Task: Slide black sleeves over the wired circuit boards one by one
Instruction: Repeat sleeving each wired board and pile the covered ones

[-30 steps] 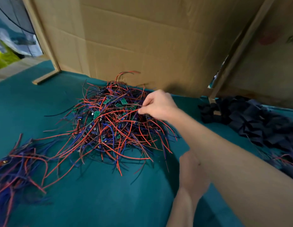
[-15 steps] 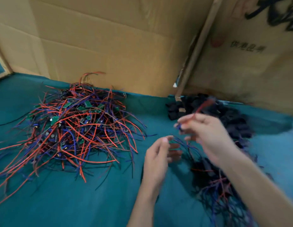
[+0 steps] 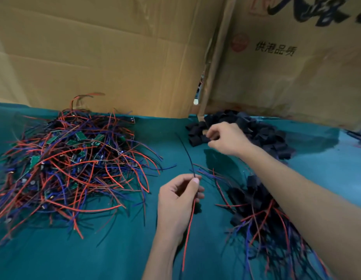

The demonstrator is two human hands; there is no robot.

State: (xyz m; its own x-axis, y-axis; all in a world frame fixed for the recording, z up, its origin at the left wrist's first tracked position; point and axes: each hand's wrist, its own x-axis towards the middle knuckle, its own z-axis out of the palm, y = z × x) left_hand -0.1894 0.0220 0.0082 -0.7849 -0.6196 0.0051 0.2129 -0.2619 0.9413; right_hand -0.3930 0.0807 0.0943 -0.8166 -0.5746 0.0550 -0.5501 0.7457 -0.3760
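right hand point(image 3: 228, 139) moved to sleeves point(image 3: 262, 134), left hand point(image 3: 178, 196) w/ wires point(image 3: 188, 225)

You have open teal surface point(image 3: 94, 255) up front and a bare lane between the wired-board tangle point(image 3: 70, 164) and sleeved pile point(image 3: 262, 215) — cardboard walls point(image 3: 119, 63) block the back, behind the loose black sleeves point(image 3: 262, 132).

A tangled heap of red-and-blue wired green circuit boards point(image 3: 68, 162) lies left on the teal cloth table point(image 3: 94, 249); the pile of black sleeves point(image 3: 256, 130) lies back right, before the brown cardboard wall point(image 3: 115, 57).
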